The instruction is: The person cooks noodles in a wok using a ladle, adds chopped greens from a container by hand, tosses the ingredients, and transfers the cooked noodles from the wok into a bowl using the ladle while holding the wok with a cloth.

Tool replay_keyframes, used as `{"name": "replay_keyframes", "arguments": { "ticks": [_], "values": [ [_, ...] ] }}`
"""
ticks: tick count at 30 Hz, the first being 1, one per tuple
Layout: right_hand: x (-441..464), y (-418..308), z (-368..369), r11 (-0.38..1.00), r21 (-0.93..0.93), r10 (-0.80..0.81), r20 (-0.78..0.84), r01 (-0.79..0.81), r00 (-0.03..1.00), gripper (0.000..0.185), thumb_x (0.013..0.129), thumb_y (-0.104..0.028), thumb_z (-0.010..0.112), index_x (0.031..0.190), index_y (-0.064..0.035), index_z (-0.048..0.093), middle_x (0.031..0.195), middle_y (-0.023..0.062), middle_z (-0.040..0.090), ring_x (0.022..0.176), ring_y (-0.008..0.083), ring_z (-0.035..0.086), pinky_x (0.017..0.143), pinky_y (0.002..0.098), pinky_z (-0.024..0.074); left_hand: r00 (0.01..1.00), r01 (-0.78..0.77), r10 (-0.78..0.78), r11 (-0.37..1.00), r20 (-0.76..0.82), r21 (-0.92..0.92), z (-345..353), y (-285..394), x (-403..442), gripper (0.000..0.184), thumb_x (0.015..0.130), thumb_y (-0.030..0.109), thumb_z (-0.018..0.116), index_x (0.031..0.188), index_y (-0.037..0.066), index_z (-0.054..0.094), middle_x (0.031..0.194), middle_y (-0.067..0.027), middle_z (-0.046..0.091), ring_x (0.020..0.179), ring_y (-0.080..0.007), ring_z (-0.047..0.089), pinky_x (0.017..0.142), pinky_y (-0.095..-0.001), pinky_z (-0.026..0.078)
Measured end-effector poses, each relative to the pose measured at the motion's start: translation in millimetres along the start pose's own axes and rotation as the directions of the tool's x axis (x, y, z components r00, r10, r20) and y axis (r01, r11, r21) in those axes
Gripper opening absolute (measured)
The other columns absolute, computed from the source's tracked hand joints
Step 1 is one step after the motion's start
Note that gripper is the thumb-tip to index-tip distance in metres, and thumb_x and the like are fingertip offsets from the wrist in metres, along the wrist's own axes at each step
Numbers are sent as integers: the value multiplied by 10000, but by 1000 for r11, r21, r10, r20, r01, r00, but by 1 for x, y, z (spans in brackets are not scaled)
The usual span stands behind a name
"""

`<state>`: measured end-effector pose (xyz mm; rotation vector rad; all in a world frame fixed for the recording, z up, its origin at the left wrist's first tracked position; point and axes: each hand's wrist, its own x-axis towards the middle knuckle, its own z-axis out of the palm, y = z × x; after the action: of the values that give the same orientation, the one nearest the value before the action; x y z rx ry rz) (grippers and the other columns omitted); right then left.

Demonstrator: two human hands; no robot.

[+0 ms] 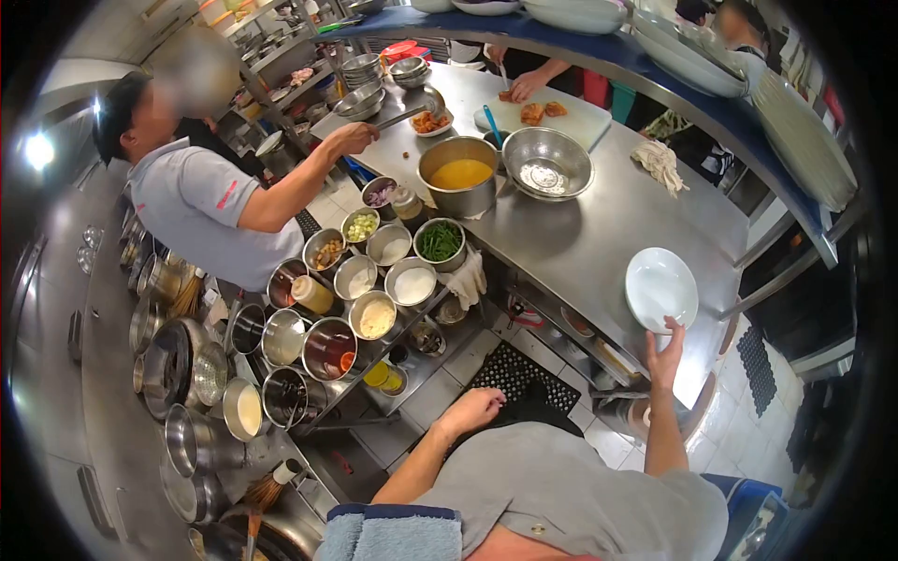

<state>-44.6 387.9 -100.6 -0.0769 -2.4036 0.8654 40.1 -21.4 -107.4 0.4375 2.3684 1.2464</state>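
My right hand [665, 353] grips the near rim of a white oval bowl [660, 288] at the right end of the steel counter. The bowl has nothing in it. Whether its base rests on the counter or hangs just above, I cannot tell. In front of my body, over the dark floor mat, my left hand [475, 409] is loosely curled, with nothing visible in it. Left of that hand stand metal containers of ingredients, including a pale yellow powder [377, 319] and chopped greens [441, 241].
On the steel counter [580, 238] stand a pot of yellow liquid [462, 176], a metal bowl [547, 165] and a crumpled cloth [659, 166]. A co-worker [210, 187] at left holds a ladle over food. Another person's hands [531, 86] cut food on a white board [580, 122].
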Motion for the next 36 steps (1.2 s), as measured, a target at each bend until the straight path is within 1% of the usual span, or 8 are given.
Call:
{"name": "replay_keyframes", "arguments": {
  "ticks": [5, 7, 11, 20, 24, 28, 32, 36],
  "values": [
    [-19, -54, -5, 991, 132, 1, 41, -7, 999, 396, 849, -90, 624, 1207, 39, 516, 1175, 199, 575, 1152, 347, 523, 1045, 414, 340, 942, -89, 300, 656, 151, -749, -60, 72, -57, 311, 897, 237, 653, 1091, -4, 627, 1098, -120, 636, 1057, -176, 577, 907, -361, 459],
    [-25, -75, 8, 984, 167, -91, 160, 64, 983, 346, 836, -55, 596, 1162, 42, 536, 1116, 203, 588, 1095, 346, 544, 1003, 400, 370, 607, -481, 785, 241, -122, -843, -86, 105, -82, 412, 862, 322, 690, 1114, 3, 625, 1135, -130, 622, 1046, -194, 587, 897, -447, 457],
    [-16, -112, 53, 922, 374, -245, 346, 106, 906, 383, 835, -55, 610, 1195, 38, 519, 1034, 167, 617, 1000, 302, 580, 941, 395, 418, 226, -830, 951, 75, -211, -553, -141, 204, -164, 451, 835, 434, 680, 969, 3, 658, 998, -136, 642, 928, -262, 608, 764, -425, 497],
    [117, -145, 205, 843, 524, -466, 594, 124, 656, 416, 861, -75, 620, 1261, -43, 513, 954, 119, 639, 860, 229, 612, 807, 318, 477, 345, -877, 889, 419, -302, 233, -118, 309, -243, 102, 873, 88, 575, 913, -2, 549, 776, -135, 547, 549, -220, 529, 458, -370, 431],
    [148, -121, 270, 814, 551, -227, 591, -182, 774, 371, 896, -69, 588, 1258, -37, 513, 998, 101, 643, 871, 209, 620, 799, 322, 490, -66, -206, 981, 166, -183, 964, -74, 340, -275, 164, 925, 217, 475, 1001, 101, 564, 735, 17, 418, 545, -107, 391, 467, -276, 289],
    [127, -70, 331, 809, 588, -226, 327, -11, 918, 268, 903, -116, 577, 1142, 5, 595, 1091, 161, 652, 980, 247, 634, 874, 344, 494, -507, 391, 842, 412, -181, 823, -41, 335, -283, 175, 916, 255, 493, 986, 121, 582, 726, 30, 406, 565, -113, 390, 492, -281, 280],
    [129, -77, 351, 898, 407, -302, 300, 165, 905, 262, 877, -179, 590, 1100, -52, 640, 974, 140, 682, 859, 279, 656, 786, 367, 517, -612, 104, 561, 755, -557, 647, -42, 294, -202, 163, 900, 232, 545, 936, 76, 574, 720, -36, 464, 590, -175, 463, 501, -330, 339],
    [148, -65, 344, 939, 233, -311, 270, 252, 911, 269, 852, -186, 598, 1070, -36, 642, 976, 143, 673, 864, 275, 646, 799, 361, 506, -565, -229, 503, 666, -655, 710, -65, 309, -70, 182, 883, 209, 598, 887, 31, 566, 714, -102, 523, 615, -238, 537, 509, -379, 397]
  ]
}}
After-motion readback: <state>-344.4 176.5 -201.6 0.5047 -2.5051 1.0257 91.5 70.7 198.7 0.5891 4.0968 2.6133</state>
